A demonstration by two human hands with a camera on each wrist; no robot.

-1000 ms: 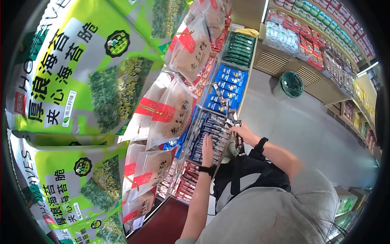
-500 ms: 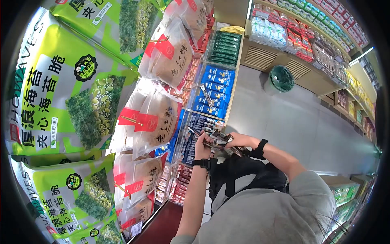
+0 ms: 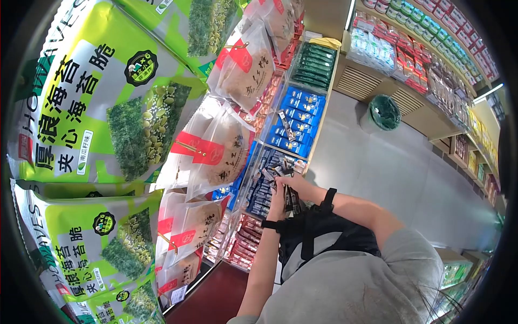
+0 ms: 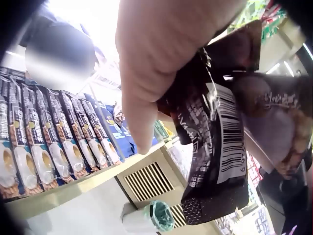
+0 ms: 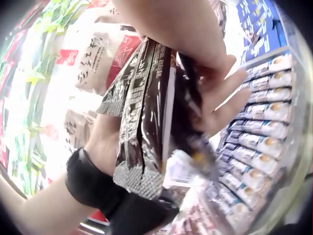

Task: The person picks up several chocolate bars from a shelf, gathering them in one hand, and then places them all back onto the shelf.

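Observation:
Both hands meet above the bin of dark blue stick packets [image 3: 262, 181]. My right hand [image 3: 302, 188] grips a bunch of dark brown sachets [image 5: 144, 112], which hang out from under it in the right wrist view. My left hand [image 3: 277, 200] holds the same bunch from the other side, its palm behind the sachets and its fingers showing past them. Close up in the left wrist view, one dark sachet [image 4: 215, 142] with a barcode sits against the left hand [image 4: 166, 44]. A single loose stick packet [image 3: 286, 127] lies on the blue packs [image 3: 302, 108].
Green seaweed snack bags [image 3: 81, 108] and clear bags with red labels [image 3: 216, 151] hang at the left. Red packets [image 3: 245, 243] fill the nearer bin, green packs [image 3: 314, 65] the far one. A lined waste bin [image 3: 383, 113] stands on the aisle floor.
A second ago the left hand was flat over the bin, apart from the right. It came to the sachets in the right hand, and both hands are now together over the dark blue packets.

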